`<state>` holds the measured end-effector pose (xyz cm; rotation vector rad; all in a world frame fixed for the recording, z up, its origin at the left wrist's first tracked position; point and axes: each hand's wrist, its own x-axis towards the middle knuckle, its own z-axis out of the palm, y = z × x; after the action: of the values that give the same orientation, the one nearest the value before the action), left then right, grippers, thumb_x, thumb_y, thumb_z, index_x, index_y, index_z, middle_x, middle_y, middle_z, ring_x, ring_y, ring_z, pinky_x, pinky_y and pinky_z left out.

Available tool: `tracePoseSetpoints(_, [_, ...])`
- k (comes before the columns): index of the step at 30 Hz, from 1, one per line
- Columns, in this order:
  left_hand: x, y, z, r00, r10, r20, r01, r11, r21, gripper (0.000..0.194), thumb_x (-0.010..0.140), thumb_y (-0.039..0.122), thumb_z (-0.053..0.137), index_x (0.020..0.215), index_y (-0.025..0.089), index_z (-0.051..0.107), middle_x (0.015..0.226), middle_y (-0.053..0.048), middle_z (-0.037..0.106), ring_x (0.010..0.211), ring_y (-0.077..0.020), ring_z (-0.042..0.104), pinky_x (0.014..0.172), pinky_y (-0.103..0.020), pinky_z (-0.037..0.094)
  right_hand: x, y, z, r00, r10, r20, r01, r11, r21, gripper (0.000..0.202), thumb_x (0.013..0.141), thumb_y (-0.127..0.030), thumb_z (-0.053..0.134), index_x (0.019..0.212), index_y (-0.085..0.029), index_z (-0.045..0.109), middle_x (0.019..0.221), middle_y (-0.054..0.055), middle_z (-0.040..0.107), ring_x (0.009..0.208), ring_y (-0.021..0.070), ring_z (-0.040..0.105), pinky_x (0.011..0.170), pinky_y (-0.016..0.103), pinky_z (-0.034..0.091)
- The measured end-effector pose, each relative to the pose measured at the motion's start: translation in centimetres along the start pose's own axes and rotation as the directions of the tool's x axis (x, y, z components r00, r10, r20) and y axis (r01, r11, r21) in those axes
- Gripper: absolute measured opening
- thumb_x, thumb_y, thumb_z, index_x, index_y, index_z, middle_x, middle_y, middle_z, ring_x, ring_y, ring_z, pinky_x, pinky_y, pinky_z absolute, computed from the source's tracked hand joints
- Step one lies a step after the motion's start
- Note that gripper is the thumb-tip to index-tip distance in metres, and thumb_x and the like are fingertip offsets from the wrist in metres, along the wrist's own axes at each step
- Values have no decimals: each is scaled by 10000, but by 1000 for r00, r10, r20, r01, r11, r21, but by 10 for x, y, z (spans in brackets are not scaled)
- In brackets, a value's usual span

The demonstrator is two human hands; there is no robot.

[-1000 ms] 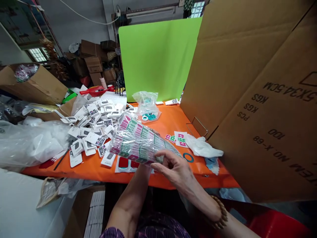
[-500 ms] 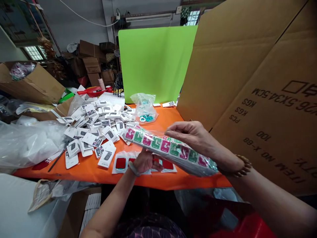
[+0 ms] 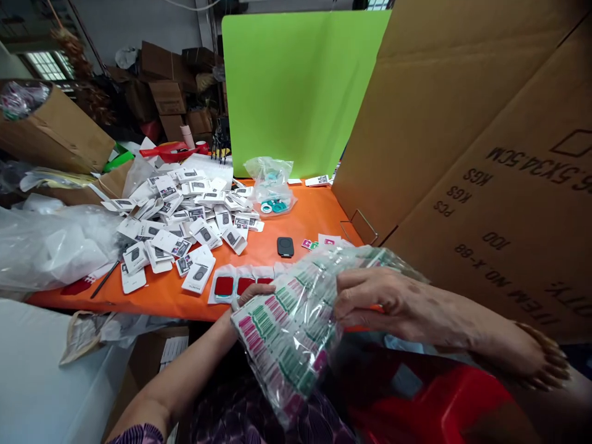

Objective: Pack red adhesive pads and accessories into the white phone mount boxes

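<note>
A clear plastic bag (image 3: 291, 327) packed with rows of pink and green printed packets is tilted over my lap, in front of the table edge. My left hand (image 3: 253, 292) grips its upper left corner, mostly hidden behind the bag. My right hand (image 3: 386, 305) pinches the loose plastic on the right side with bent fingers. Just beyond the bag lie a black rounded-square device (image 3: 285, 246) and a few loose pink and green packets (image 3: 311, 244). Red square pieces in clear sleeves (image 3: 224, 286) line the near table edge, some partly covered by my left hand.
Many small white boxes (image 3: 171, 243) are heaped on the orange table (image 3: 314, 209). Behind them stands a green board (image 3: 300, 92). A large cardboard carton (image 3: 430, 154) walls off the right side. A clear bag with teal rings (image 3: 272, 203) lies mid-table.
The bag has come down toward my lap and turned its broad face to me. My left hand now grips its corner. The black device and loose packets have come into view.
</note>
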<state>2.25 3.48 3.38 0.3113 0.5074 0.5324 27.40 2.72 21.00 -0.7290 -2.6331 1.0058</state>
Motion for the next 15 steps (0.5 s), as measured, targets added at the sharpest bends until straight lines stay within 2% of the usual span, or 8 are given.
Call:
tracePoseSetpoints(3, [0,7,4,999,-36,11,36,998,-42,333,719,251,566,976,51,635,762,-94,727,658,-194,679,654,-268,502,-16,1,6,999,30,-26,-33,990,-136,195,914,-356,543,851,-263,702,818,29,594,740,152,543,643,283,448])
tracePoseSetpoints(6, [5,14,7,996,-86,-30,85,996,-30,359,722,247,542,1008,49,630,747,-95,725,674,-204,683,684,-284,508,-22,1,13,997,18,-74,-37,961,-275,192,880,-416,579,837,-252,670,891,44,586,776,175,521,655,311,438])
tracePoseSetpoints(10, [18,33,11,991,-108,-72,111,993,30,396,735,257,548,1074,63,609,752,-83,727,656,-195,679,672,-284,509,-18,7,19,983,-59,-175,-34,873,-486,319,964,-307,398,750,-229,621,830,56,608,757,184,501,697,351,383])
tracePoseSetpoints(13, [35,60,21,994,-19,-110,40,980,196,398,730,258,598,1077,64,609,762,-80,725,646,-190,672,663,-280,502,-19,22,17,976,-111,-186,2,863,-505,376,983,-253,325,719,-218,590,750,34,603,723,166,492,706,341,359])
tracePoseSetpoints(15, [52,83,31,993,97,-69,-66,930,362,389,721,207,606,1085,68,611,762,-68,720,631,-177,657,659,-271,488,-23,36,13,970,-121,-210,3,871,-491,398,992,-267,309,695,-212,568,718,19,588,700,155,479,700,329,352])
